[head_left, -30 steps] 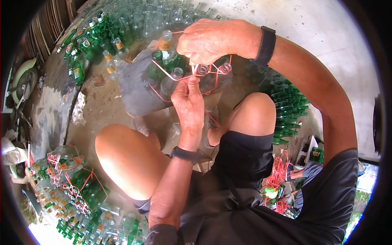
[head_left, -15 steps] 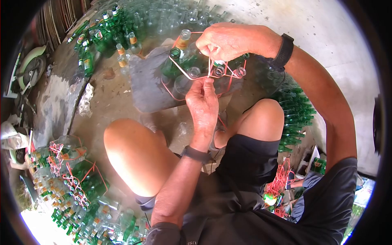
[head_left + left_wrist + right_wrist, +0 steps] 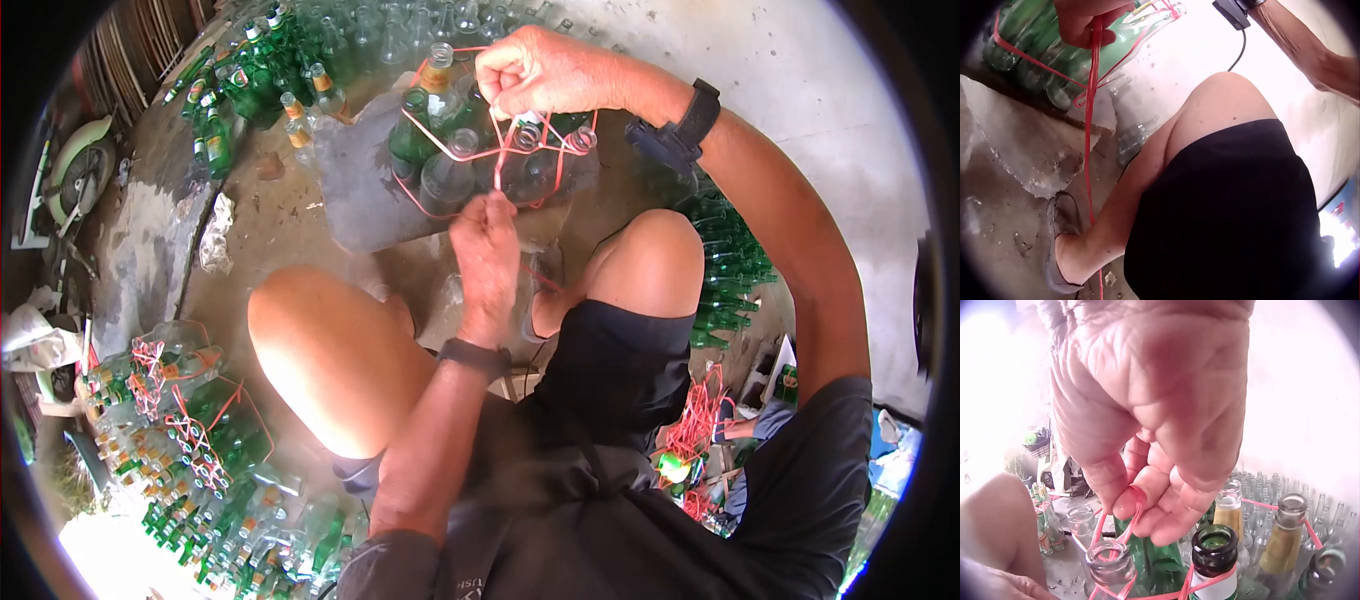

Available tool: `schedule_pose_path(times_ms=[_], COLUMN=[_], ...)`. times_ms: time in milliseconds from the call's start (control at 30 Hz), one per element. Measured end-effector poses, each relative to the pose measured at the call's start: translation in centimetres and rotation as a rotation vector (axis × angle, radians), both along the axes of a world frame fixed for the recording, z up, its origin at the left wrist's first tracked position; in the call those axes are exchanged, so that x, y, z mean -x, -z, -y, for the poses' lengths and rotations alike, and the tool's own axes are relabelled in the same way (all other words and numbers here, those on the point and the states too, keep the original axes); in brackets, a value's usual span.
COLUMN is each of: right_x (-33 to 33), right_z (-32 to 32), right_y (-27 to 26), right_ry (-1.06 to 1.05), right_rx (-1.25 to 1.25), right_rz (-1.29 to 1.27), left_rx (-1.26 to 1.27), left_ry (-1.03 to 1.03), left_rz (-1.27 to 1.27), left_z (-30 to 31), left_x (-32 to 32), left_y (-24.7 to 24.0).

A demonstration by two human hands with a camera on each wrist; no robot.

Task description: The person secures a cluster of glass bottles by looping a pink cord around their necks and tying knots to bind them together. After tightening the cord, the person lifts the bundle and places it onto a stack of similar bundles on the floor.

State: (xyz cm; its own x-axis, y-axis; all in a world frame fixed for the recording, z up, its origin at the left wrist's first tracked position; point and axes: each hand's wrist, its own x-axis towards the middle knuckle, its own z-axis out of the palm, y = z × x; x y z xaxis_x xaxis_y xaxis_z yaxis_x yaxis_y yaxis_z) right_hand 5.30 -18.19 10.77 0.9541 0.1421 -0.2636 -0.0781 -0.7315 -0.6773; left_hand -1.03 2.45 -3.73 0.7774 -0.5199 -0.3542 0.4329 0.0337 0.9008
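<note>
Several glass bottles (image 3: pixel 447 165), green and clear, stand in a cluster on a grey slab (image 3: pixel 360 195), bound round the necks by a red plastic string (image 3: pixel 455 152). My right hand (image 3: pixel 525 70) is above the cluster's far side and pinches the red string (image 3: pixel 1137 499) in curled fingers. My left hand (image 3: pixel 487 235) sits at the cluster's near edge and grips the string's (image 3: pixel 1090 112) other run, which trails down past my foot. In the right wrist view, open bottle necks (image 3: pixel 1213 547) stand just under the fingers.
Loose green and clear bottles (image 3: pixel 290 60) crowd the ground at the far side. Tied bottle bundles (image 3: pixel 180 430) lie at the lower left, stacked green bottles (image 3: pixel 725 275) at the right, and a heap of red string (image 3: pixel 695 420) beside my right hip. My bare knees (image 3: pixel 330 345) flank the slab.
My right hand rose and pulled the string up and away over the bottle necks. My left hand drew back slightly toward me, tightening its run.
</note>
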Motion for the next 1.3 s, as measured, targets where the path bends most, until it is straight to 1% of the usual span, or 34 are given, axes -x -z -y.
schedule_pose_path(times_ms=[67, 100, 167, 200, 233, 300, 367, 433, 500, 533, 600, 700, 800, 833, 900, 1000, 1067, 1133, 1300], right_x=[0.4, 0.4, 0.4, 0.2, 0.0, 0.2, -0.2, -0.2, -0.7, -0.9, -1.2, -1.7, -2.6, -2.8, -3.1, -3.7, -4.1, -4.3, -5.3], right_z=[-0.1, -0.1, -0.5, -0.5, -0.4, -0.5, -0.7, -0.7, -0.3, -0.1, -0.1, 0.2, 0.6, 0.7, 1.0, 1.5, 2.1, 2.1, 2.0], right_y=[-0.2, -0.5, -0.7, -0.7, -0.6, -0.4, -0.4, -0.7, -0.8, -0.6, -0.7, -1.5, -1.5, -1.3, -1.2, -1.0, -0.6, -0.7, -0.8], right_ry=[0.006, 0.003, 0.023, 0.016, 0.010, 0.039, 0.048, 0.007, -0.010, -0.005, -0.005, -0.046, -0.065, -0.083, -0.100, -0.106, -0.137, -0.140, -0.129], right_rx=[0.002, 0.010, -0.030, -0.008, 0.015, 0.002, -0.010, 0.036, 0.051, 0.063, 0.075, 0.078, 0.122, 0.107, 0.093, 0.113, 0.068, 0.067, 0.101], right_rz=[-0.004, -0.004, -0.014, -0.012, -0.008, 0.003, 0.024, 0.049, 0.029, 0.030, 0.035, -0.015, -0.025, -0.004, 0.019, -0.023, -0.014, -0.008, -0.034], left_rx=[0.048, 0.048, 0.027, 0.108, 0.108, 0.038, 0.067, 0.104, 0.042, 0.043, -0.039, -0.007, -0.015, -0.036, -0.031, -0.041, -0.053, -0.081, -0.060], left_ry=[-0.103, -0.100, -0.134, -0.147, -0.144, -0.137, -0.117, -0.091, -0.054, -0.058, -0.055, -0.034, -0.029, -0.005, -0.024, -0.035, -0.031, -0.016, -0.040], left_rz=[0.016, 0.018, 0.121, 0.059, 0.063, 0.156, 0.133, 0.120, 0.131, 0.133, 0.352, 0.394, 0.388, 0.385, 0.394, 0.407, 0.411, 0.377, 0.340], left_z=[0.2, 0.4, 0.6, 0.6, 0.7, 0.7, 0.4, 0.3, 0.1, 0.1, 0.0, 0.1, 0.4, 0.4, 0.6, 0.7, 0.7, 0.7, 1.0], left_x=[-1.5, -2.3, -3.2, -3.2, -3.5, -3.6, -3.6, -3.8, -3.7, -3.8, -3.8, -3.0, -2.8, -2.9, -2.8, -2.9, -2.9, -2.8, -2.5], left_y=[-0.7, -1.1, -2.1, -2.7, -3.6, -4.7, -4.7, -5.0, -5.2, -5.0, -4.3, -3.8, -3.4, -3.5, -3.7, -3.8, -3.7, -3.6, -3.0])
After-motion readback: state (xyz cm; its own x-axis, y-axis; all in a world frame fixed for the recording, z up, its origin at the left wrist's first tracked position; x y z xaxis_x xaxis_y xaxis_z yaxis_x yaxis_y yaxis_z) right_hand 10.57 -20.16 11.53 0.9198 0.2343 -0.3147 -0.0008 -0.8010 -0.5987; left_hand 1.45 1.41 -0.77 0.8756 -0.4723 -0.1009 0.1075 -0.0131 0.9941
